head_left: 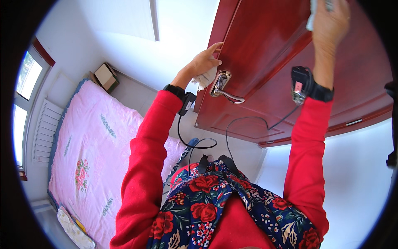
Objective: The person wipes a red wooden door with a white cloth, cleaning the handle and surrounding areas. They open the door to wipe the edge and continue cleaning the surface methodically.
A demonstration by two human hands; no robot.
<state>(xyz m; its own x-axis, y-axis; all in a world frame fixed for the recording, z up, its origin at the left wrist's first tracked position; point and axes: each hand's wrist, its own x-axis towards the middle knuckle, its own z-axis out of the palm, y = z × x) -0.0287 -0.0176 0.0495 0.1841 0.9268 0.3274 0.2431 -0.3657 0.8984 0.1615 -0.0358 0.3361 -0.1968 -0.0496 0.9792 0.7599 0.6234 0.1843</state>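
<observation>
In the head view, the work in hand appears to be wiping down a dark red panelled door (265, 54), which stands in front of the person and fills the upper right. The left hand (206, 61) is at the door's edge, just above the silver lever handle (226, 89), its fingers bent narrowly around a crumpled cloth (204, 79) that hangs out below the palm. The right hand (331, 25) is up high over the door's face, closed on a pale cloth (311, 16); the upper border cuts off its fingertips, so how hard it presses cannot be told.

To do this well, the left hand should steady the door by its edge, so that the panel does not swing under the right hand's pressure. The right hand would do best with the cloth spread flat, in long overlapping strokes from the top down, with a folded corner for the grooves of the moulding. Around the handle, small turns suit better than wide sweeps. The black cable (248, 118) from the right wrist device (301, 81) loops in front of the door and could catch on the lever, so it wants slack.
</observation>
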